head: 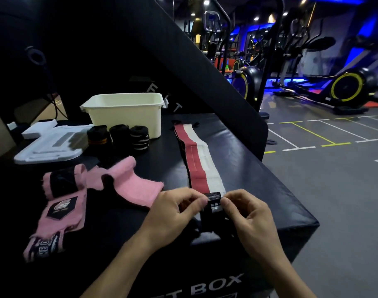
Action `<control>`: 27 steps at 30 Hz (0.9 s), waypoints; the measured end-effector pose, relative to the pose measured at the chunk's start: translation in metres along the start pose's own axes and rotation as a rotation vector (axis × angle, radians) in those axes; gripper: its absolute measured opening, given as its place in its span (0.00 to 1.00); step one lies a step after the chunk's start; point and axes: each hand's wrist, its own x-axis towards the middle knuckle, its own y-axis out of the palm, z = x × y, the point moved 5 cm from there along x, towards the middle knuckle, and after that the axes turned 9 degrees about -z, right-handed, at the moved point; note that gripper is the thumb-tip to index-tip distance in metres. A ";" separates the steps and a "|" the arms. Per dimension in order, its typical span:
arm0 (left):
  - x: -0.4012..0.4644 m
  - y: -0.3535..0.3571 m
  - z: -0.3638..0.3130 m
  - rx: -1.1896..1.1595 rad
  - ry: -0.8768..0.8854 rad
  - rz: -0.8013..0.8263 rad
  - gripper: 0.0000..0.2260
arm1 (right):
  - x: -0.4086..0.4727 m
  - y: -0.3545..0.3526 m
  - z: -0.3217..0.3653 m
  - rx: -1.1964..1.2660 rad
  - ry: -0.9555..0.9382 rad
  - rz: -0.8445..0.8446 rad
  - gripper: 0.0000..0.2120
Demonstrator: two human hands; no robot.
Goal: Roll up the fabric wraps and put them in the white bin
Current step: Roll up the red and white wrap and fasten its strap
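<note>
At the bench's near edge, left hand (pixel 175 209) and right hand (pixel 246 214) pinch the red-white wrap's (pixel 202 160) end, rolling just begun; three rolls (pixel 118 136) wait beside the bin (pixel 123 114), pink wraps (pixel 76 190) unrolled.

Both hands bare: left (pixel 173 214), right (pixel 248 220); forearms uncovered, apparently no rings or watch.

Red-and-white wrap (pixel 202 162) lies flat, unrolled; three rolled wraps (pixel 119 136) stand beside white bin (pixel 128 114).
</note>
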 end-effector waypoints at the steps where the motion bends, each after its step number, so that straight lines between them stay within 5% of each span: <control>1: -0.005 0.000 -0.001 -0.008 -0.013 0.004 0.04 | -0.001 0.000 0.000 0.004 0.002 -0.005 0.03; 6: -0.005 -0.005 -0.003 -0.016 -0.051 -0.018 0.03 | -0.007 0.003 0.002 0.029 0.015 -0.022 0.03; 13: -0.007 -0.017 -0.014 0.149 0.195 0.051 0.05 | -0.014 -0.003 0.012 -0.070 -0.101 0.055 0.02; 27: -0.025 -0.010 -0.006 0.279 0.089 0.177 0.05 | -0.013 -0.010 0.012 -0.345 -0.106 0.319 0.04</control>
